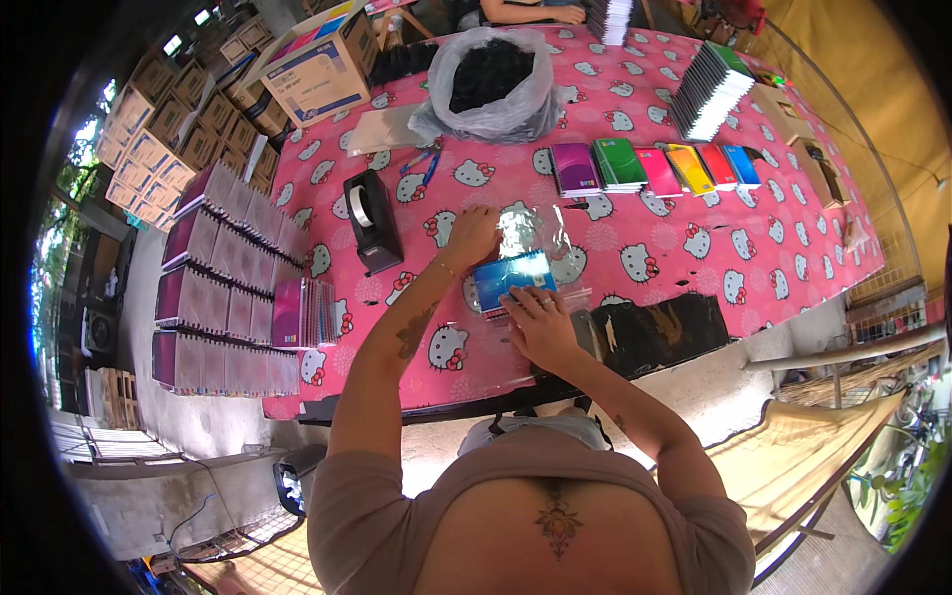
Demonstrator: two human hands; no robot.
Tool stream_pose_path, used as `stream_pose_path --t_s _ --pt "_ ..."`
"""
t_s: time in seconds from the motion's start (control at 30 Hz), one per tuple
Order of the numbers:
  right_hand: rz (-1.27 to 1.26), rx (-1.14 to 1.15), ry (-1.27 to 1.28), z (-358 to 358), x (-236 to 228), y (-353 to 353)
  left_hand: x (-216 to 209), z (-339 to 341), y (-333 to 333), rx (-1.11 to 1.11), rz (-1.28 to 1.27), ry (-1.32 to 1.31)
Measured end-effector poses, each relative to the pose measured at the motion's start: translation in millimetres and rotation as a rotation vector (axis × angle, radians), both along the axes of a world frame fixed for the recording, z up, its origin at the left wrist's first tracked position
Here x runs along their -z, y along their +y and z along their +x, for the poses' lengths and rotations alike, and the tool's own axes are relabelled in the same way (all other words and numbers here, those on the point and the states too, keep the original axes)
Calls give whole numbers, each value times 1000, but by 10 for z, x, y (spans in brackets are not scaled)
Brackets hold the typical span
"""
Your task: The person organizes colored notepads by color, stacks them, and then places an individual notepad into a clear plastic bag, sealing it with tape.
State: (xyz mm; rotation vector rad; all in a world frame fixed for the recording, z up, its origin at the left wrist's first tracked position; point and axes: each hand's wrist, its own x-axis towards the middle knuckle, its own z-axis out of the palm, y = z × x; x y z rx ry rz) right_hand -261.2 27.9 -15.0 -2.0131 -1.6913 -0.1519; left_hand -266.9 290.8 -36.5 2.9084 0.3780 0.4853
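Note:
A small blue spiral notebook (508,282) lies near the front edge of the table, at or in a clear plastic bag (561,238); I cannot tell how far inside it is. My right hand (540,322) rests on the notebook's lower right part with fingers stretched out. My left hand (474,238) is just beyond the notebook's upper left corner, its fingers curled at the bag's edge. Glare hides part of the plastic. More clear plastic spreads below the notebook, toward the table's edge.
Notebook stacks (223,297) stand left, a black tape dispenser (372,220) nearer. A row of coloured notebooks (650,169) lies right, before a tall notebook stack (709,91). A bag of black material (491,84) and a carton (319,71) stand behind. Another person's arm (531,12) shows far back.

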Motion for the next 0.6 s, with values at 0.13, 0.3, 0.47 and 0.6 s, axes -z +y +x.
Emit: stream_pose_path --t_s 0.13,0.3,0.47,0.6 --pt "16 -21 11 -57 -37 30 55 -88 116 78 42 94" --pt "19 -3 1 -11 -18 0 -60 -9 12 98 229 -106" --pt "33 -8 8 -15 -9 -3 -90 -16 3 93 246 -107" --pt "34 -14 7 -10 -11 -11 -158 -31 -46 92 248 -34"
